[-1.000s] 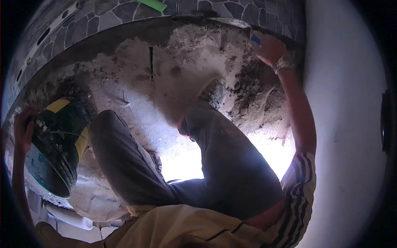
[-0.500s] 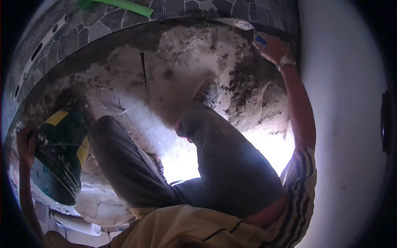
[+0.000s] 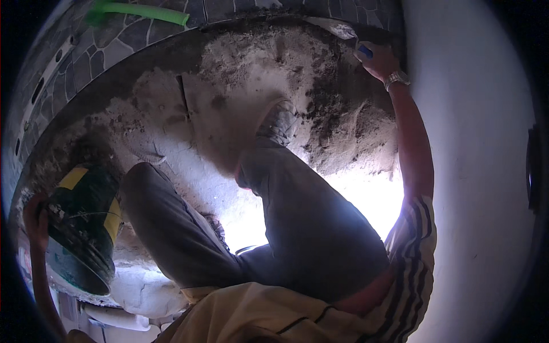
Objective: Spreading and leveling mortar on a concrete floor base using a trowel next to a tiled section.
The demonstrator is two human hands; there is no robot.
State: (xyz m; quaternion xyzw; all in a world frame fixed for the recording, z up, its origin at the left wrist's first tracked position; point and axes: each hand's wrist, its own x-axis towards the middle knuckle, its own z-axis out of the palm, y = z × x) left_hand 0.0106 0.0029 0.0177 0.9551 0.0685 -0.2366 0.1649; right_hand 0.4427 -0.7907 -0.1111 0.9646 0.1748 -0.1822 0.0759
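Observation:
My right hand (image 3: pixel 377 62) grips a trowel by its blue handle (image 3: pixel 365 52); the white-smeared blade (image 3: pixel 337 27) lies along the border between rough, dusty floor (image 3: pixel 211 86) and irregular grey stone paving (image 3: pixel 126 31). At the far left, my left hand (image 3: pixel 35 220) has its fingers wrapped on the side of a dark green bucket (image 3: pixel 80 223) with yellow patches, which is tilted on the ground.
My bent legs (image 3: pixel 303 217) fill the middle. A pale wall (image 3: pixel 469 171) runs down the right. A green tube-like piece (image 3: pixel 154 14) lies on the paving, near a long pale slotted bar (image 3: pixel 40 86). A narrow dark groove (image 3: pixel 183 94) crosses the floor.
The whole floor has shifted left and down in the view. My right hand and the trowel have moved right along the paving edge. My left hand stays on the bucket.

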